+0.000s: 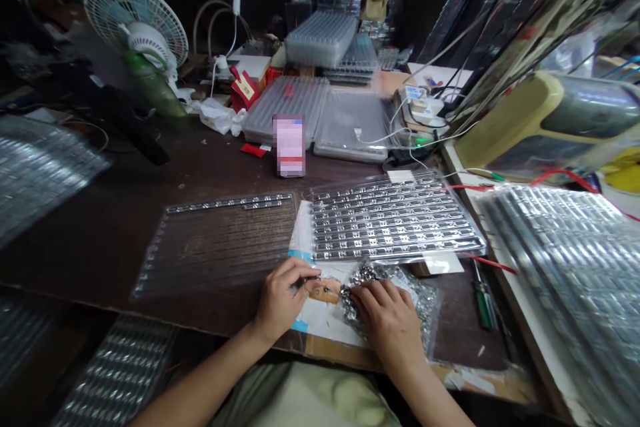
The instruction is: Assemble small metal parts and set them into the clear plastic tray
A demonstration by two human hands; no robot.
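My left hand is closed in a pinch above a small wooden block, with a small dark piece at its fingertips that is too small to name. On the right, my right hand rests over a plastic bag of small metal parts, its fingers bent together near the block; what they hold is hidden. Behind the hands lies a clear tray filled with rows of metal parts. Left of it, a mostly bare clear tray has metal parts along its top rows.
A phone stands behind the trays, near stacked clear trays. The fan is at back left. On the right are a green-handled screwdriver, red wires and a ledge with more trays.
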